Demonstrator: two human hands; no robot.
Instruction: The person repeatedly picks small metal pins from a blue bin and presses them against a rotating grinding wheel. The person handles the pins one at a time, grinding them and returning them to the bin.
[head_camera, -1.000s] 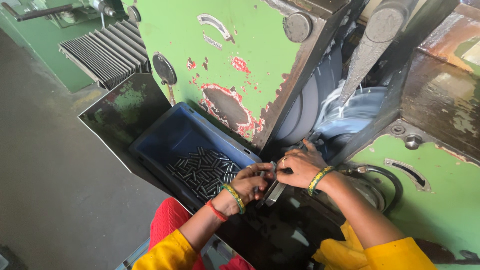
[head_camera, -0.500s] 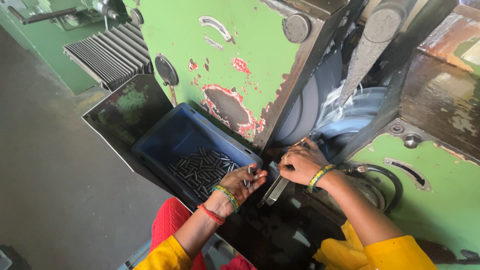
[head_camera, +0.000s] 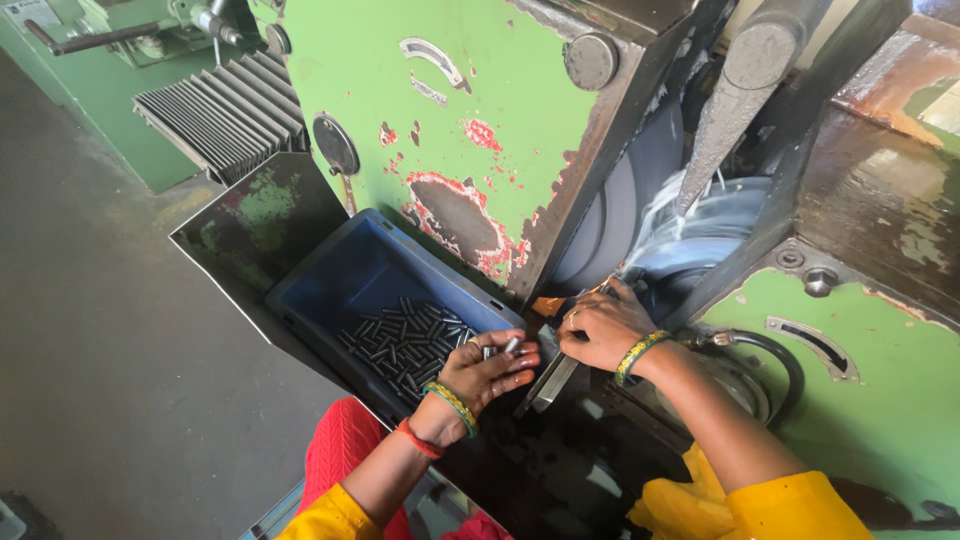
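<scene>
Left hand (head_camera: 487, 372): palm up, fingers loosely curled, cupping a few short dark-grey steel pins (head_camera: 505, 347); two or three pin ends visible between fingertips and palm, bright at the cut faces. Hand positioned over the near right corner of the blue rectangular plastic crate (head_camera: 340, 275), just beside the narrow grey metal guide rail (head_camera: 548, 378). Green-and-yellow bangle and red thread at the wrist.

Right hand (head_camera: 600, 325): palm down, fingers bent and pressed together at the upper end of the guide rail, close against the wet grey grinding wheel (head_camera: 690, 235). Grip contents hidden under the fingers; possibly one pin, cannot tell. Banded bangle at the wrist, yellow sleeve behind.

Loose pile of matching small dark cylindrical pins (head_camera: 405, 340) in the crate: uniform length, slender, dull oily surface, lying in mixed directions, gathered toward the right half of the crate floor; left half bare blue.

Crate seated on a dark metal tray (head_camera: 245, 225) against the chipped green-painted machine housing (head_camera: 450, 120). Black rubber hose (head_camera: 780, 360) looped right of the right wrist.
</scene>
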